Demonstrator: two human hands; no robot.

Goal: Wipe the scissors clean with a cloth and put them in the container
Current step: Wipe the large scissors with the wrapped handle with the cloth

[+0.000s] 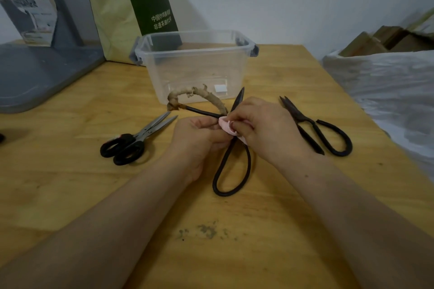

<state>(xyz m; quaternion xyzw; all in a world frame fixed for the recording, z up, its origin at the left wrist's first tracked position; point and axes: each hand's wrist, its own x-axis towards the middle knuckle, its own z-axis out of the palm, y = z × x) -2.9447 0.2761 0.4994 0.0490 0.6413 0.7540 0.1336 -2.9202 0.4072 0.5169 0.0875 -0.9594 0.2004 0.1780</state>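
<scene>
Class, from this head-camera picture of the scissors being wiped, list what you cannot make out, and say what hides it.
1. Head view: the pivot of the held scissors, covered by the left hand, the right hand and the pink cloth.
2. Head view: most of the pink cloth, bunched inside the right hand.
3. Head view: a dark object at the left edge, cut off by the frame.
</scene>
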